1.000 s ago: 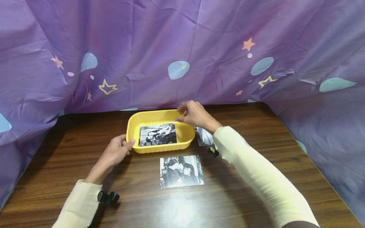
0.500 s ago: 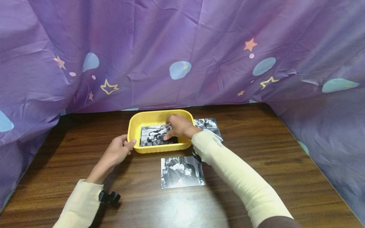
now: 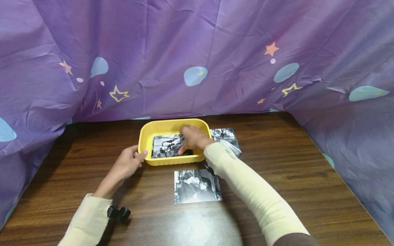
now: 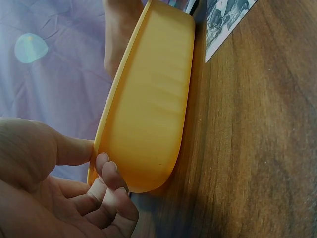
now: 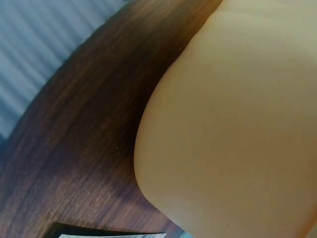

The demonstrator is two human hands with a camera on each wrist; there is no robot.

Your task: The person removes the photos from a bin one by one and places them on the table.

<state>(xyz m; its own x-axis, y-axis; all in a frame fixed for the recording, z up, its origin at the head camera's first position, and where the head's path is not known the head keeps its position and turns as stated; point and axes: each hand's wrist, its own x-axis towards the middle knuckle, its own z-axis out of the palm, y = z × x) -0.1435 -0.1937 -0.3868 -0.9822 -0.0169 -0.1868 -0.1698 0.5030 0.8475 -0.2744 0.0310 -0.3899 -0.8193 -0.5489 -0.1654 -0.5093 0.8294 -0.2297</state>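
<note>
In the head view a yellow plastic tray [image 3: 173,160] stands toward the back of the table, with black-and-white photos [image 3: 164,146] lying in it. My left hand [image 3: 127,162] pinches its near-left corner, the thumb on the rim and the fingers bent against the outer wall; the left wrist view shows the hand [image 4: 74,183] there too. My right hand [image 3: 194,137] reaches inside, thumb and fingers spread over the right part of the photos. Its other fingertips are hidden, and I cannot tell whether they grip. The right wrist view is mostly filled by the tray's wall [image 5: 223,124].
Another photo [image 3: 197,187] lies flat on the brown wooden table [image 3: 277,164] in front of the tray. Beside the tray's right end are more photos [image 3: 229,136], partly covered by the right sleeve. A purple curtain [image 3: 197,44] hangs along the back edge.
My right hand has come down from above the tray's right end, moving left and into it over the photos. The left hand keeps its hold on the corner.
</note>
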